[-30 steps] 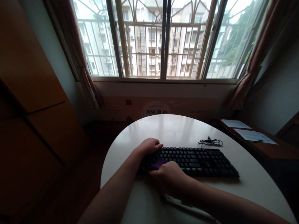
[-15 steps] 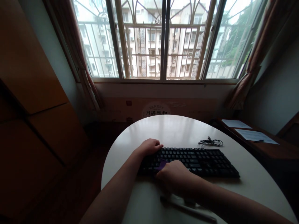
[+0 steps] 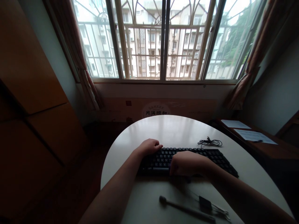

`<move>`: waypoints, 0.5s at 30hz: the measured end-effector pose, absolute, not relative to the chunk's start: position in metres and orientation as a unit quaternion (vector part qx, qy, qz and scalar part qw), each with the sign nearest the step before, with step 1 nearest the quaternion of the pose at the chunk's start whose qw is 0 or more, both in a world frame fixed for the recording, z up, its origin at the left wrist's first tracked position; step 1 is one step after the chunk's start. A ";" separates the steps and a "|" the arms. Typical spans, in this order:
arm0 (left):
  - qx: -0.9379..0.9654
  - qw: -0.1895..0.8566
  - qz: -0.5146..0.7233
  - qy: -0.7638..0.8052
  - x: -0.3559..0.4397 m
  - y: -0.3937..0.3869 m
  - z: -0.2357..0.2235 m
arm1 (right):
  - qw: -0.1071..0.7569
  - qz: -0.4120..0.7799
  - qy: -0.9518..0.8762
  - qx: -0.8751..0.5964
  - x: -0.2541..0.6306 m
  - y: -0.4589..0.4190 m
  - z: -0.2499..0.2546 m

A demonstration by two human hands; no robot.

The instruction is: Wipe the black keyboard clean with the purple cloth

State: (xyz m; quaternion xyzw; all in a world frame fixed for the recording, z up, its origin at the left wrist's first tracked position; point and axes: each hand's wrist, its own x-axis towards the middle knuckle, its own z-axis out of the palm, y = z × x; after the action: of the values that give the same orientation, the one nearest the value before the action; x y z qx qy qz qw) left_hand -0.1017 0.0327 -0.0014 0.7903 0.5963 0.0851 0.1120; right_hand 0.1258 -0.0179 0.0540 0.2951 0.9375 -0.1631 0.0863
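Note:
A black keyboard (image 3: 161, 160) lies on the white round table. My left hand (image 3: 149, 147) grips its far left corner, fingers curled and thumb near the top row of keys. My right hand (image 3: 187, 163) is closed over the middle of the keyboard, on a purple cloth (image 3: 170, 165) of which only a dark sliver shows. Nearer to me, below the right hand, lies a toothbrush-like brush (image 3: 184, 209) with dark bristles. Beside it is a thin wire tool with a black block (image 3: 205, 203), partly under my right forearm.
A coiled black cable (image 3: 210, 142) rests behind the keyboard on the white table (image 3: 140, 132). To the right, papers (image 3: 254, 136) lie on a brown side table. A wooden cabinet (image 3: 46, 133) stands at the left, and a window spans the wall ahead.
My right hand has moved right along the keyboard with the purple cloth, from the left keys to the middle. The brush and wire tool show more fully now. My left hand stays put.

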 end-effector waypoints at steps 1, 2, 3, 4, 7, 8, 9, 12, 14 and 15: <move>0.790 0.111 0.084 0.597 -0.102 0.033 -0.001 | 0.087 -0.161 0.938 0.295 0.125 -0.018 0.054; 0.791 0.110 0.084 0.597 -0.102 0.033 -0.002 | 0.087 -0.158 0.938 0.296 0.125 -0.018 0.053; 0.791 0.110 0.084 0.596 -0.102 0.033 -0.002 | 0.087 -0.156 0.938 0.296 0.125 -0.019 0.053; 0.791 0.109 0.083 0.596 -0.102 0.033 -0.002 | 0.086 -0.155 0.938 0.297 0.125 -0.019 0.052; 0.790 0.110 0.083 0.598 -0.102 0.033 -0.001 | 0.086 -0.153 0.937 0.302 0.126 -0.018 0.053; 0.790 0.111 0.084 0.598 -0.102 0.032 -0.001 | 0.089 -0.150 0.935 0.308 0.127 -0.017 0.054; 0.789 0.111 0.084 0.598 -0.102 0.032 -0.001 | 0.095 -0.145 0.933 0.316 0.128 -0.017 0.054; 0.789 0.109 0.083 0.599 -0.101 0.032 -0.001 | 0.122 -0.133 0.925 0.335 0.131 -0.014 0.055; 0.788 0.109 0.083 0.600 -0.101 0.033 -0.001 | 0.135 -0.130 0.921 0.341 0.132 -0.013 0.055; 0.788 0.110 0.084 0.600 -0.101 0.033 -0.001 | 0.138 -0.130 0.920 0.342 0.133 -0.013 0.055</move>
State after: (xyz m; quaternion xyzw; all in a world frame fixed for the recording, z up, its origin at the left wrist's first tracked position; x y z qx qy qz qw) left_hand -0.1012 0.0328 -0.0014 0.7879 0.6002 0.0839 0.1095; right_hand 0.1326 -0.0132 0.0554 0.3416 0.9204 -0.1303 0.1384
